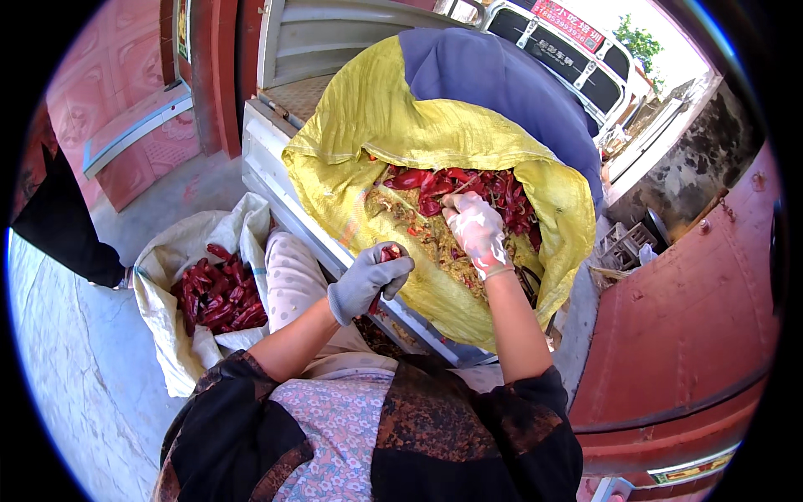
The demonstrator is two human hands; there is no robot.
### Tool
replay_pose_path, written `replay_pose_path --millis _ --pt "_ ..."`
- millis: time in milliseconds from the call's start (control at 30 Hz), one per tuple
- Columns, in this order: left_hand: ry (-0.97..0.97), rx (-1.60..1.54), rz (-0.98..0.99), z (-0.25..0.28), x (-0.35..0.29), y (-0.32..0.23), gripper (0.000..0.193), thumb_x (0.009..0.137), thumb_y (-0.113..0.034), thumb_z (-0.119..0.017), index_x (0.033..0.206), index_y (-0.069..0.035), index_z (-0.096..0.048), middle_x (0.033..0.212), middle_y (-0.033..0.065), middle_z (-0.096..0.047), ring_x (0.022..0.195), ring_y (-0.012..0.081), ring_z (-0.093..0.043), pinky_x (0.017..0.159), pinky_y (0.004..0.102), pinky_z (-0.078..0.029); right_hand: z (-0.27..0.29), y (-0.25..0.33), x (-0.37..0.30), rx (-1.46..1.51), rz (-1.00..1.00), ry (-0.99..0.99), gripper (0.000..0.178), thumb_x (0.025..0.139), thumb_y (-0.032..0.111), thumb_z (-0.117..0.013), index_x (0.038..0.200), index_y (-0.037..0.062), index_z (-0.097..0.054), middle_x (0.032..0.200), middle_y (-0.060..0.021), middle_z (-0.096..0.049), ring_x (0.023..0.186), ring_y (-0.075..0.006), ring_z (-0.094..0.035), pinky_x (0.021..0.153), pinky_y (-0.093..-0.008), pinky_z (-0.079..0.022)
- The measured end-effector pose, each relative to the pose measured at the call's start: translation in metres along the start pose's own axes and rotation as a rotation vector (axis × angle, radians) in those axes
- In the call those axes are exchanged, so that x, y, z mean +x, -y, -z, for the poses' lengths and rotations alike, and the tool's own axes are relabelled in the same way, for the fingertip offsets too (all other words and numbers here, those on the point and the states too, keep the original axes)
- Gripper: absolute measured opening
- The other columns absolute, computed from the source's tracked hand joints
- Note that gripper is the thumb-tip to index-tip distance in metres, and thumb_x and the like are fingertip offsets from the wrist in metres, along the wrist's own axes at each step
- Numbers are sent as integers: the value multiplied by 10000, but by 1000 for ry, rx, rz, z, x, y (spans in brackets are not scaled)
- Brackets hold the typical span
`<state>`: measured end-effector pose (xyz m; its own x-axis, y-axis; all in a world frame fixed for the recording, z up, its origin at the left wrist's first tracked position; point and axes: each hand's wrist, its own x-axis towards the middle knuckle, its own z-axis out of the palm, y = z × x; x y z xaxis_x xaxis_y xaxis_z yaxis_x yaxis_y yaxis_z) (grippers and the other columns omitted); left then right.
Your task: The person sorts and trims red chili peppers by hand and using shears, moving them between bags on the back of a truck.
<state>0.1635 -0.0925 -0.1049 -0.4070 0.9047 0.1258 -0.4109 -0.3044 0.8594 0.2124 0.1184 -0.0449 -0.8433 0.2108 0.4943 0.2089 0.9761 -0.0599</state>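
My left hand [373,281], in a grey glove, is closed around red dried chili peppers; one end [390,253] shows above the fingers and another piece below the palm. A pale, pink-stained glove covers my right hand [477,230], which is inside the mouth of a large yellow woven sack [351,117]. Its fingertips are pinched together at a red chili pepper [431,206] on the edge of the heap. More dried red chilies [506,191] fill the far side of the sack's opening. Yellowish seeds and broken bits [443,243] lie on the nearer sack cloth.
At my left, a white woven sack [155,268] on the floor holds red chilies [219,293]. The yellow sack rests on a truck bed with a metal side rail [280,180], beside a blue cloth bundle [493,71]. A dark-sleeved person [71,226] is at far left. Red metal panels [677,335] stand right.
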Motion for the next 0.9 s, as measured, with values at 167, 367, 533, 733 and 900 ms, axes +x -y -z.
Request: replay_pose_path --millis 167,367,533,733,900 --pt "-29 60 -38 -4 -3 -4 203 883 -171 -565 725 -70 -486 551 -26 -456 459 51 -390 429 210 -316 -15 16 20 -182 164 113 379 654 225 -729 1010 132 -638 914 -86 -576 866 -272 -577 695 -393 -492" --pt "-67 78 -43 1 1 -5 176 892 -166 -533 758 -52 -526 572 4 -485 468 72 -417 449 217 -337 -39 8 26 -284 130 137 176 708 254 -640 824 122 -652 844 -71 -590 829 -267 -592 646 -399 -497" --pt "-131 109 -75 4 10 -9 241 891 -164 -520 668 -73 -502 573 1 -485 476 74 -428 464 215 -356 -38 -1 23 -133 -115 28 162 761 252 -627 839 122 -685 810 -120 -638 781 -280 -622 693 -373 -508" --pt "-247 104 -122 2 31 -12 168 892 -213 -536 902 -49 -571 805 43 -629 660 76 -568 539 202 -455 -6 -2 13 463 -284 -175 183 793 188 -653 832 9 -649 768 -123 -654 726 -235 -636 683 -309 -482" --pt "-264 21 -193 -11 48 -20 228 906 -229 -527 1021 -34 -552 925 51 -639 789 100 -605 606 218 -477 4 22 -10 732 -363 -329 153 780 139 -687 809 -3 -636 721 -62 -644 648 -126 -589 638 -266 -469"
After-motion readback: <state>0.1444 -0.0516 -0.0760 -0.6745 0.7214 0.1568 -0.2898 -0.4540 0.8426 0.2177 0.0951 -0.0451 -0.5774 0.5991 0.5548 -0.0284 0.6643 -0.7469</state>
